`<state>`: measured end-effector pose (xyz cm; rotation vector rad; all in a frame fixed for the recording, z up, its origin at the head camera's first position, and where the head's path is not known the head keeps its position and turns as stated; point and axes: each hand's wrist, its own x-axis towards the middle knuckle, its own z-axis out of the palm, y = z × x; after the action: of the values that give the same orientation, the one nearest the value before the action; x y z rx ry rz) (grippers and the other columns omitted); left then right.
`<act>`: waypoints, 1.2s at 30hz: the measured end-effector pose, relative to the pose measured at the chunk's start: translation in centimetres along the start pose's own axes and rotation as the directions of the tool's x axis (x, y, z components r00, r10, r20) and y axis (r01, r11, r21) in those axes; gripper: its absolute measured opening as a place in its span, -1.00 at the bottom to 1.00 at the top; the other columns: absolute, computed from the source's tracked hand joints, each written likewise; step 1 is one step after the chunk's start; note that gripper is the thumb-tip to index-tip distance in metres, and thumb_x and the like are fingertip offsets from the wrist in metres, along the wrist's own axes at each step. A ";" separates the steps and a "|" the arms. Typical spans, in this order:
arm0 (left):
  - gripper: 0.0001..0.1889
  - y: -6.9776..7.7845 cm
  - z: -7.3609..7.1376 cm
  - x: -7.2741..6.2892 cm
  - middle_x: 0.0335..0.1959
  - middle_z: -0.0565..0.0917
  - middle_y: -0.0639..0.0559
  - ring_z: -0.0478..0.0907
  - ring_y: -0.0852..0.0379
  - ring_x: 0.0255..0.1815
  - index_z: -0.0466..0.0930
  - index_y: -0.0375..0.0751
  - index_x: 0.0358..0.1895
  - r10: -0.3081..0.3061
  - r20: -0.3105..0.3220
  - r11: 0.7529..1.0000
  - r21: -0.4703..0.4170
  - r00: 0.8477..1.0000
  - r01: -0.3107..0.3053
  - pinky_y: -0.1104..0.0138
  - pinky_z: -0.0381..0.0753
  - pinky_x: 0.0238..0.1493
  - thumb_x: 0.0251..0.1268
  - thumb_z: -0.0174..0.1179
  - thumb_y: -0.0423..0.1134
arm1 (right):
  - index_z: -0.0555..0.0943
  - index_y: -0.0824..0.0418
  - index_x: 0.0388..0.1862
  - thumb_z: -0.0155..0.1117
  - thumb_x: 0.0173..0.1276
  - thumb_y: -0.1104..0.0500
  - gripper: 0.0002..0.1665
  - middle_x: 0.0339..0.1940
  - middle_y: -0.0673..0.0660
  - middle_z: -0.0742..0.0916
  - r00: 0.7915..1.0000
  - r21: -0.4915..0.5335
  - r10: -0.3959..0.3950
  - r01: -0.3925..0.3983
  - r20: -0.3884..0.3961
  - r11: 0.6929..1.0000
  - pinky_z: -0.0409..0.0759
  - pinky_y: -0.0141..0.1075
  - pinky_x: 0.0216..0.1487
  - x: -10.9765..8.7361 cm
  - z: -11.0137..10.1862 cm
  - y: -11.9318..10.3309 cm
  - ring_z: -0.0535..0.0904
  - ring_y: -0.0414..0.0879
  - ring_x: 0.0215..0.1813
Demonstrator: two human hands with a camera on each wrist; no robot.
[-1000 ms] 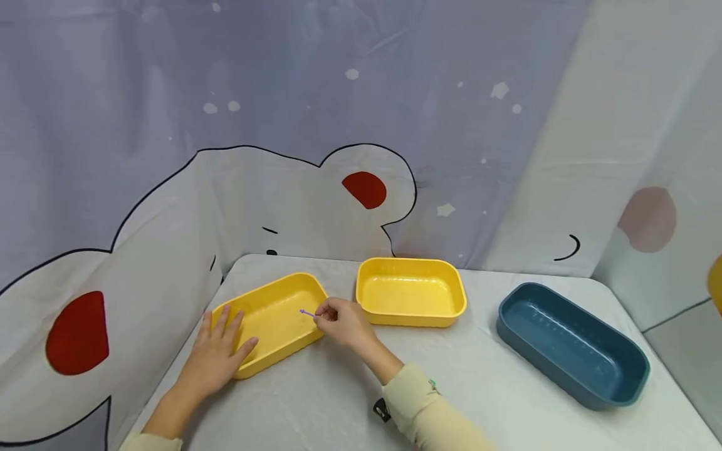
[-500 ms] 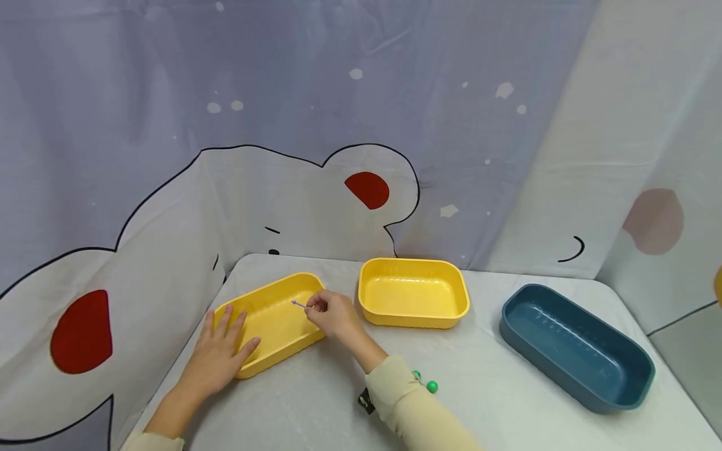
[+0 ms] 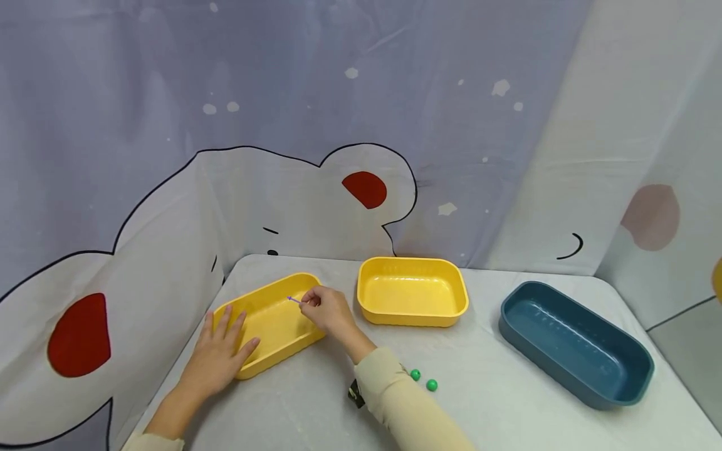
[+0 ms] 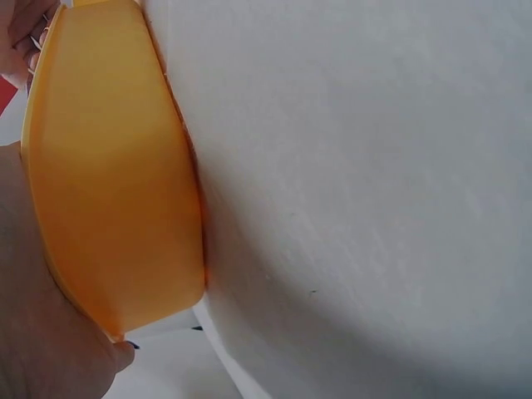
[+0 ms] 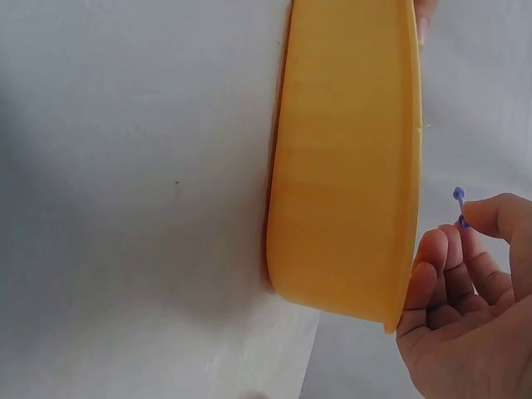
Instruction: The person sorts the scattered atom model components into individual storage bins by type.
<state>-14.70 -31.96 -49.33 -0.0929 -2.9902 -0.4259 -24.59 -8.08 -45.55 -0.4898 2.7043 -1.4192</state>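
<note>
My left hand (image 3: 214, 357) rests with fairly straight, spread fingers over the near left end of the tilted yellow tray (image 3: 273, 322) in the head view. At that tray's right end, my right hand (image 3: 334, 316) pinches a thin purple stick (image 3: 292, 299) between thumb and forefinger. The stick points left over the inside of the tray. From the right wrist, the purple stick (image 5: 459, 198) shows a small knob at its tip, above the rim of the yellow tray (image 5: 349, 166). The left wrist view shows the tray's outer wall (image 4: 116, 183) beside the hand.
A second yellow tray (image 3: 412, 319) stands at the back middle, and a dark blue tray (image 3: 575, 369) at the right. Two green balls (image 3: 432, 384) and a small black item (image 3: 355, 394) lie close to the right sleeve. A printed curtain (image 3: 293, 207) stands behind the table.
My right hand has shifted left and slightly farther over the yellow tray with the purple stick. Its sleeve has uncovered the green balls. My left hand has stayed in place.
</note>
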 end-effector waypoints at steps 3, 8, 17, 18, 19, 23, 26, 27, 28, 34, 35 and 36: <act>-0.16 0.0 0.0 -0.1 0.60 -0.05 -0.46 -0.37 -0.56 0.58 0.11 -0.35 0.58 -0.002 0.001 1.000 -0.001 1.000 0.002 -0.44 -0.08 0.41 0.56 -0.12 0.27 | 0.67 0.11 -0.32 0.43 0.31 0.12 -0.89 -0.50 -0.11 0.59 1.000 -0.006 0.006 -0.006 -0.005 1.000 0.39 -0.48 -0.48 0.1 0.1 0.0 0.41 -0.26 -0.47; -0.17 0.2 0.0 -0.1 0.60 -0.05 -0.46 -0.37 -0.55 0.58 0.10 -0.35 0.58 -0.002 0.001 1.000 -0.004 1.000 0.002 -0.44 -0.08 0.41 0.56 -0.12 0.27 | 0.69 0.09 -0.21 0.42 0.34 0.08 -0.86 -0.49 -0.10 0.60 1.000 -0.016 -0.002 0.002 0.008 1.000 0.38 -0.47 -0.47 0.2 0.0 0.1 0.41 -0.26 -0.48; -0.17 0.1 0.1 0.0 0.60 -0.04 -0.47 -0.38 -0.55 0.58 0.11 -0.36 0.57 0.008 -0.003 1.000 -0.015 1.000 -0.008 -0.43 -0.11 0.42 0.56 -0.11 0.26 | 0.69 0.06 -0.21 0.40 0.35 0.07 -0.88 -0.47 -0.11 0.62 0.999 -0.042 -0.007 0.008 0.033 0.999 0.40 -0.47 -0.45 -0.2 -1.4 0.0 0.43 -0.27 -0.47; -0.17 0.1 0.1 0.0 0.60 -0.04 -0.47 -0.37 -0.55 0.58 0.12 -0.36 0.57 0.009 -0.005 1.000 -0.013 1.000 -0.009 -0.43 -0.10 0.42 0.56 -0.11 0.26 | 0.68 0.05 -0.20 0.40 0.35 0.06 -0.88 -0.47 -0.11 0.62 0.999 -0.049 -0.004 0.006 0.038 0.999 0.39 -0.47 -0.46 -0.2 -1.7 0.0 0.43 -0.26 -0.47; -0.17 0.0 0.1 0.0 0.59 -0.03 -0.47 -0.37 -0.55 0.58 0.12 -0.36 0.57 0.008 -0.007 1.000 -0.009 1.000 -0.008 -0.42 -0.10 0.43 0.56 -0.11 0.26 | 0.68 0.05 -0.20 0.39 0.35 0.06 -0.87 -0.46 -0.10 0.62 0.999 -0.050 -0.005 0.008 0.042 0.999 0.39 -0.47 -0.47 -0.3 -2.0 -0.1 0.43 -0.26 -0.47; -0.17 0.0 0.1 0.0 0.59 -0.03 -0.48 -0.37 -0.56 0.57 0.12 -0.36 0.57 0.008 -0.008 1.000 0.000 1.000 -0.008 -0.42 -0.09 0.43 0.56 -0.12 0.27 | 0.68 0.07 -0.18 0.39 0.35 0.07 -0.86 -0.42 -0.07 0.61 0.997 -0.030 -0.005 0.008 0.072 1.000 0.41 -0.46 -0.46 -0.7 -3.6 -0.2 0.44 -0.22 -0.44; -0.17 0.0 0.0 0.1 0.59 -0.03 -0.48 -0.38 -0.56 0.57 0.12 -0.36 0.57 0.014 -0.005 1.000 -0.004 1.000 -0.015 -0.41 -0.11 0.44 0.56 -0.12 0.26 | 0.69 0.09 -0.18 0.39 0.34 0.10 -0.87 -0.41 -0.04 0.62 0.996 -0.011 -0.021 0.022 0.085 1.000 0.44 -0.42 -0.44 -1.1 -5.0 0.0 0.47 -0.18 -0.42; -0.17 0.0 0.0 0.1 0.59 -0.03 -0.48 -0.38 -0.56 0.57 0.12 -0.36 0.57 0.017 -0.003 1.000 -0.005 1.000 -0.017 -0.41 -0.11 0.44 0.56 -0.12 0.26 | 0.69 0.08 -0.18 0.39 0.34 0.10 -0.87 -0.41 -0.04 0.62 0.996 -0.015 -0.024 0.025 0.089 1.000 0.45 -0.41 -0.43 -1.3 -5.4 0.2 0.48 -0.18 -0.41; -0.18 0.1 0.0 0.1 0.59 -0.04 -0.49 -0.38 -0.56 0.57 0.12 -0.36 0.57 0.019 -0.002 1.000 -0.007 1.000 -0.020 -0.41 -0.11 0.44 0.56 -0.12 0.26 | 0.69 0.07 -0.18 0.38 0.34 0.09 -0.87 -0.41 -0.04 0.62 0.996 -0.021 -0.025 0.027 0.091 0.999 0.45 -0.40 -0.42 -1.4 -5.9 0.4 0.48 -0.17 -0.40; -0.17 0.1 -0.1 -0.2 0.60 -0.04 -0.48 -0.37 -0.59 0.56 0.13 -0.35 0.57 0.023 0.006 1.000 -0.009 1.000 -0.023 -0.46 -0.07 0.39 0.56 -0.12 0.28 | 0.68 0.07 -0.19 0.39 0.31 0.09 -0.86 -0.42 -0.04 0.62 0.994 -0.054 -0.031 0.037 0.107 0.998 0.47 -0.38 -0.37 -2.6 -8.1 2.0 0.49 -0.16 -0.36; -0.16 0.1 -0.1 -0.2 0.60 -0.04 -0.47 -0.37 -0.60 0.56 0.14 -0.35 0.57 0.023 0.006 1.000 -0.010 1.000 -0.023 -0.47 -0.05 0.37 0.55 -0.12 0.28 | 0.68 0.08 -0.19 0.39 0.31 0.09 -0.86 -0.42 -0.04 0.62 0.993 -0.056 -0.034 0.041 0.110 0.998 0.48 -0.38 -0.37 -2.8 -8.5 2.2 0.50 -0.15 -0.36; -0.16 0.2 -0.1 -0.3 0.60 -0.05 -0.47 -0.38 -0.60 0.56 0.13 -0.35 0.57 0.021 0.010 1.000 -0.013 1.000 -0.021 -0.48 -0.05 0.37 0.55 -0.13 0.29 | 0.68 0.08 -0.20 0.39 0.31 0.09 -0.87 -0.42 -0.04 0.62 0.993 -0.058 -0.036 0.043 0.112 0.997 0.49 -0.38 -0.36 -3.0 -8.7 2.4 0.50 -0.15 -0.36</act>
<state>-14.42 -31.86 -49.17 -0.1274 -2.9940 -0.4433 -24.03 1.02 -42.76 -0.6106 2.6696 -1.2814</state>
